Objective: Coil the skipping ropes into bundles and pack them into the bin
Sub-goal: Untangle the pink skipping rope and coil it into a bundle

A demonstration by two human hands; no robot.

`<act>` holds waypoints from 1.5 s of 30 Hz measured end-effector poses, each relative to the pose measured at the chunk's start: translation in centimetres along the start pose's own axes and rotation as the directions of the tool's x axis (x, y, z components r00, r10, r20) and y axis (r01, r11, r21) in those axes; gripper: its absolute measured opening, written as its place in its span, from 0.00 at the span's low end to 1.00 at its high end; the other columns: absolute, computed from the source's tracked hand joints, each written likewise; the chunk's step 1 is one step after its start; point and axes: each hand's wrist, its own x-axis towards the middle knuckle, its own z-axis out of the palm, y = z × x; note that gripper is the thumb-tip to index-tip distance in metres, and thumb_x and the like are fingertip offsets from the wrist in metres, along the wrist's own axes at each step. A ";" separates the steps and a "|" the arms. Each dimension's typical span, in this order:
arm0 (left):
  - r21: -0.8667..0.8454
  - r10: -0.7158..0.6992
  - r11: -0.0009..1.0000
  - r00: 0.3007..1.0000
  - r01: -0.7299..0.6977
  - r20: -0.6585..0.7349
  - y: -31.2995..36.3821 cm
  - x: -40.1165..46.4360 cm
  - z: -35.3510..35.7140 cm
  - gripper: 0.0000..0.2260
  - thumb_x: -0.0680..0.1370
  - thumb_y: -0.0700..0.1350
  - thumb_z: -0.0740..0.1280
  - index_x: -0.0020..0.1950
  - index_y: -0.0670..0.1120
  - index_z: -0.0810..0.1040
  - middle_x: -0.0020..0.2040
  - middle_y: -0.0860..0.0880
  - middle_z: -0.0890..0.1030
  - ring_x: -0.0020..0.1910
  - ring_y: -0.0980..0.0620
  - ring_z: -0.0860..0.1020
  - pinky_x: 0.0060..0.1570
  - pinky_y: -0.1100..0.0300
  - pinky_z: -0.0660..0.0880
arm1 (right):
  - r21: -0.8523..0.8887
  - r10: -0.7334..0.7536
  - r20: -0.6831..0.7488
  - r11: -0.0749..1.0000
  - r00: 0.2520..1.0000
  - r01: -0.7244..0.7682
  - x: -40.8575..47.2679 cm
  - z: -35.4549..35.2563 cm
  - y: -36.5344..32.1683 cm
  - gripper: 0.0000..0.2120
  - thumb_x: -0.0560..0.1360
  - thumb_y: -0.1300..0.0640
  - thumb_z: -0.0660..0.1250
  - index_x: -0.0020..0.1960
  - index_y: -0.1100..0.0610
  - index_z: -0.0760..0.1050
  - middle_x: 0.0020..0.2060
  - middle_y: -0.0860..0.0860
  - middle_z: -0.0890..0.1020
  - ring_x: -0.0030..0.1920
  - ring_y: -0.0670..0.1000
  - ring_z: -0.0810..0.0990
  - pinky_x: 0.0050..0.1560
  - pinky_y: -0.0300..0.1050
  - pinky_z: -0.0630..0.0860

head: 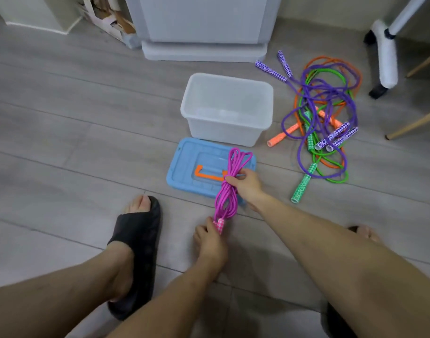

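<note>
One pink rope [227,184], coiled, held above the blue lid [187,167]; right hand [245,185] grips its middle, left hand [210,240] pinches its handles [220,224], partly hidden; one clear bin [227,109] beside a tangle [324,113] of loose ropes: purple ropes, one orange, one green; strands overlap, exact count uncertain.

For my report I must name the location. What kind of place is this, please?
Probably a room in a home, though I cannot be sure. The person sits on a grey plank floor in black slippers. A white appliance-like unit stands at the wall, and a rolling chair base is nearby.
</note>
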 end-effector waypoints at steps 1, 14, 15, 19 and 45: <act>-0.002 0.005 1.000 1.000 -0.005 -0.004 0.1 0.3 -0.1 0.27 0.78 0.39 0.61 0.77 0.43 0.59 0.65 0.37 0.66 0.63 0.35 0.68 0.64 0.48 0.64 | -0.012 -0.007 -0.001 1.000 1.000 0.007 0.5 0.2 0.0 0.09 0.74 0.64 0.76 0.52 0.62 0.78 0.38 0.50 0.82 0.37 0.49 0.82 0.44 0.46 0.81; -0.059 0.011 0.998 0.996 -0.017 -0.092 0.3 2.6 -1.1 0.22 0.79 0.34 0.59 0.73 0.43 0.63 0.62 0.39 0.66 0.62 0.38 0.65 0.62 0.47 0.67 | -0.416 -0.017 0.030 0.909 0.999 0.027 3.0 1.7 -1.1 0.27 0.74 0.59 0.76 0.70 0.62 0.73 0.61 0.58 0.82 0.61 0.57 0.81 0.63 0.47 0.74; -0.052 0.015 0.998 0.996 -0.020 -0.091 0.2 2.5 -1.2 0.21 0.79 0.34 0.59 0.72 0.43 0.64 0.61 0.39 0.66 0.61 0.39 0.65 0.62 0.48 0.67 | -0.432 -0.012 0.019 0.902 1.000 0.019 3.0 1.5 -0.8 0.26 0.74 0.59 0.76 0.69 0.62 0.74 0.61 0.59 0.82 0.62 0.58 0.80 0.63 0.47 0.74; -0.024 -0.001 1.000 0.997 -0.001 -0.078 0.4 2.6 -1.4 0.20 0.79 0.36 0.60 0.71 0.44 0.64 0.62 0.39 0.66 0.62 0.40 0.65 0.61 0.50 0.68 | -0.433 -0.015 0.009 0.901 1.000 0.017 2.6 1.0 -0.3 0.20 0.72 0.60 0.77 0.63 0.61 0.79 0.57 0.60 0.83 0.58 0.59 0.82 0.61 0.50 0.77; 0.025 0.453 0.892 0.888 -0.452 -0.077 19.9 7.4 -0.7 0.16 0.82 0.39 0.60 0.68 0.38 0.73 0.61 0.36 0.75 0.63 0.36 0.74 0.65 0.51 0.66 | -0.381 -0.186 -0.377 0.924 0.908 0.031 3.0 -22.9 1.3 0.08 0.76 0.66 0.67 0.52 0.62 0.83 0.47 0.58 0.86 0.50 0.58 0.83 0.50 0.43 0.73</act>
